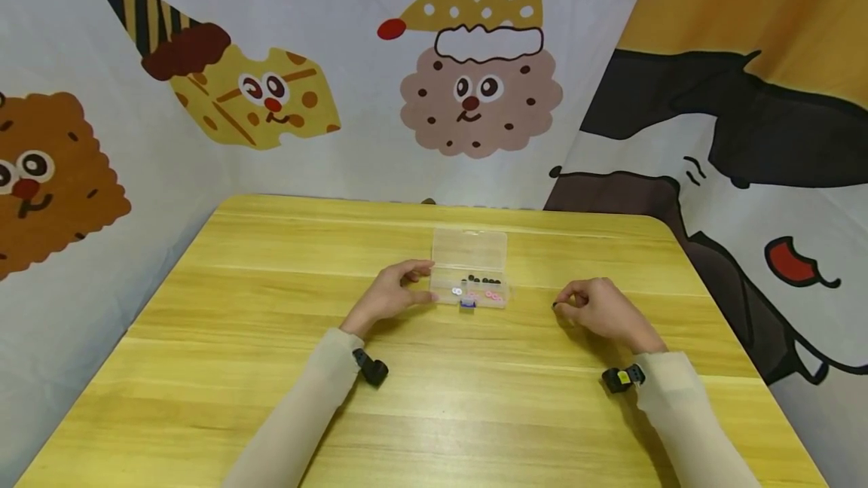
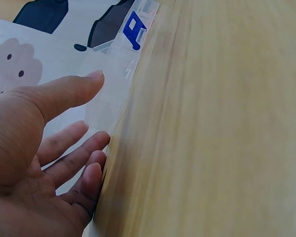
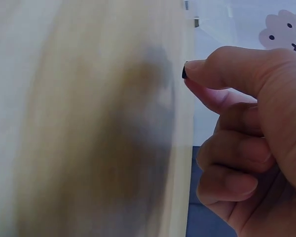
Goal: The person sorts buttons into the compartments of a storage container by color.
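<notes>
A person's left hand (image 1: 389, 296), fingers relaxed and straight, touches the left end of a clear plastic compartment box (image 1: 471, 268) lying open at mid-table. The right hand (image 1: 600, 309), knuckles up and curled, pinches a tiny black bead (image 3: 184, 72) just right of the box. No readable writing shows on the wooden table (image 1: 271, 367).

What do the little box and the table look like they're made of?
The box looks like clear, glossy, thin plastic: the table and the small beads inside show through it. The table looks like light wood or wood-look laminate, smooth, with plank lines and grain; which one is unclear.
</notes>
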A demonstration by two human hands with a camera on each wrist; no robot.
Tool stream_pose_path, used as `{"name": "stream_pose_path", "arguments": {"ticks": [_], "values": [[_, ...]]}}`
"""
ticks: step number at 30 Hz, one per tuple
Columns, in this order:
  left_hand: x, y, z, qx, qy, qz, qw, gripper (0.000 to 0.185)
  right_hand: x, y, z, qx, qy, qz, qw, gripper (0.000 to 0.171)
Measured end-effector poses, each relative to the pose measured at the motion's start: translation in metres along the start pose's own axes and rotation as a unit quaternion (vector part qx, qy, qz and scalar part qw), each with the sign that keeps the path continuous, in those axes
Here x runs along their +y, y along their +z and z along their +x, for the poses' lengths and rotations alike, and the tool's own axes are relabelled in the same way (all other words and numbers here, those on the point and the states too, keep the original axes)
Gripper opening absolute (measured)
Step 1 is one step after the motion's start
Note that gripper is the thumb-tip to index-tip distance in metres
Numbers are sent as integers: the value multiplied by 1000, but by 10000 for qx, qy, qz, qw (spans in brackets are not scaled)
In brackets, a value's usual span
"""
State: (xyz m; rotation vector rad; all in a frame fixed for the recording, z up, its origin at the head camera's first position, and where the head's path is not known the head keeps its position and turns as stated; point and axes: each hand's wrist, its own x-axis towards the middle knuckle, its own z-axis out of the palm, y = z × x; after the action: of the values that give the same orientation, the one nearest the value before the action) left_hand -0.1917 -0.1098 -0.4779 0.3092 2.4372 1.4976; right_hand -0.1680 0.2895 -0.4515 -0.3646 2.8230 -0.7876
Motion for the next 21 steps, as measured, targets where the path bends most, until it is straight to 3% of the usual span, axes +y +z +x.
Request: {"name": "stream_pose_path", "arguments": {"ticks": [15, 21], "values": [[0, 0, 3, 2, 43, -5, 10000, 63, -17, -14, 15, 805, -319, 563, 9946, 10], [0, 0, 3, -7, 53, 29, 10000, 63, -29, -16, 21, 1023, -282, 729, 9917, 20]]}}
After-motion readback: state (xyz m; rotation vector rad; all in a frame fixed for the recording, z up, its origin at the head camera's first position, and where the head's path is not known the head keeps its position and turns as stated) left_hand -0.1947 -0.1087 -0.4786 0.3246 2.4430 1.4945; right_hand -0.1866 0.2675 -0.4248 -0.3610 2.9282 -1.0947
